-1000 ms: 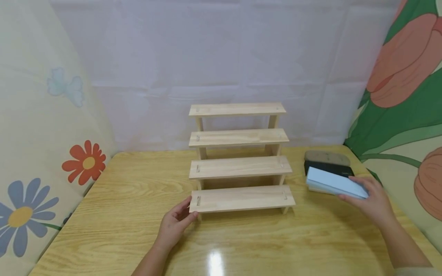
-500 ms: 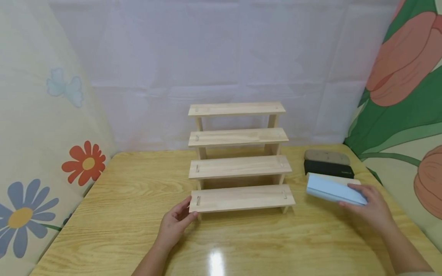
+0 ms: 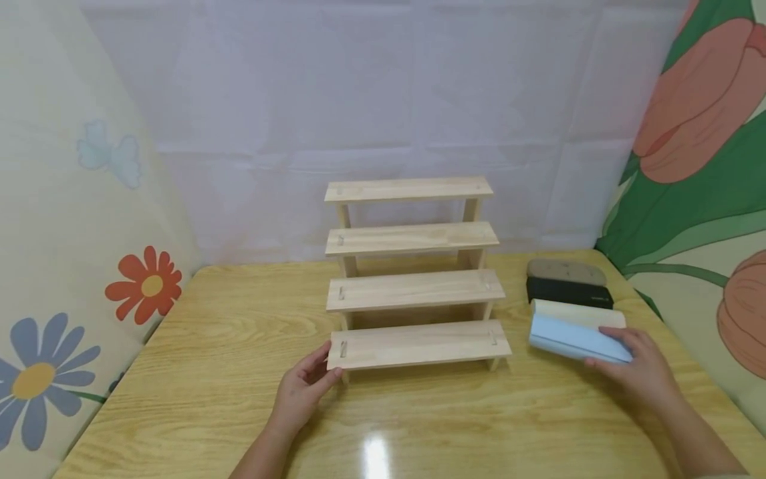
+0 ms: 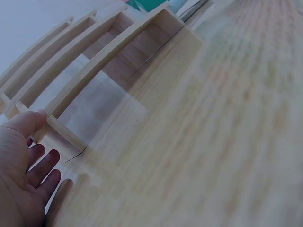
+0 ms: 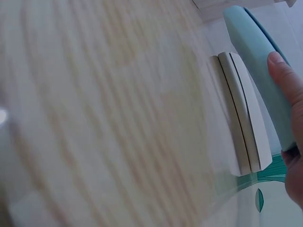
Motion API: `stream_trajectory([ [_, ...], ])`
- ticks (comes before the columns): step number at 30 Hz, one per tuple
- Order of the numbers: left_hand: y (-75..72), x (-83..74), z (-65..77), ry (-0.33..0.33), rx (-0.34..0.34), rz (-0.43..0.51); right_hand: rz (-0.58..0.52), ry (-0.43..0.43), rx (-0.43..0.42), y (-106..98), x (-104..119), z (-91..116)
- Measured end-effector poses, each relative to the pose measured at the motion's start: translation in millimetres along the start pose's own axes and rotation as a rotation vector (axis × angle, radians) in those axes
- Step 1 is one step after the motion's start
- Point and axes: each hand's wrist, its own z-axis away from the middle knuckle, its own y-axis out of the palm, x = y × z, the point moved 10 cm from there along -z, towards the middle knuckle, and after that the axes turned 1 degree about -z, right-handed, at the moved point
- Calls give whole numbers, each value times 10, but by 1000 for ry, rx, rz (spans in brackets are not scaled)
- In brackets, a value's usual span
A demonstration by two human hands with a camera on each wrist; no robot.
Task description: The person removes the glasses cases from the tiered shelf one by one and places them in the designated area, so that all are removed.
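A wooden stepped display stand (image 3: 415, 291) with several shelves stands mid-table in the head view. My left hand (image 3: 303, 389) holds the left end of its lowest shelf (image 3: 419, 344), thumb at the front corner and forefinger at the back one. In the left wrist view, the thumb (image 4: 29, 122) lies on the shelf corner while the other fingers hang below. My right hand (image 3: 643, 366) grips the right end of a light blue glasses case (image 3: 577, 338), thumb in front and fingers behind. The blue case is tilted and overlaps a cream glasses case (image 3: 583, 311) behind it.
Behind the cream case lie a black case (image 3: 568, 293) and a taupe case (image 3: 565, 271), in a row at the table's right back. A white cloth (image 3: 269, 100) hangs behind the wood-grain table (image 3: 239, 313). Flower-print cloths flank both sides.
My right hand has brought the light blue case down and toward me, from over the cream case to its front, so more of the cream case shows. The left hand stays on the stand.
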Motion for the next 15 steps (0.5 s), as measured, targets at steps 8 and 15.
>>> stream_trajectory([
  [8,-1,1,-4,12,5,7,-1,28,8,26,-94,21],
  [15,4,0,-8,15,7,11,-2,80,53,69,-201,18],
])
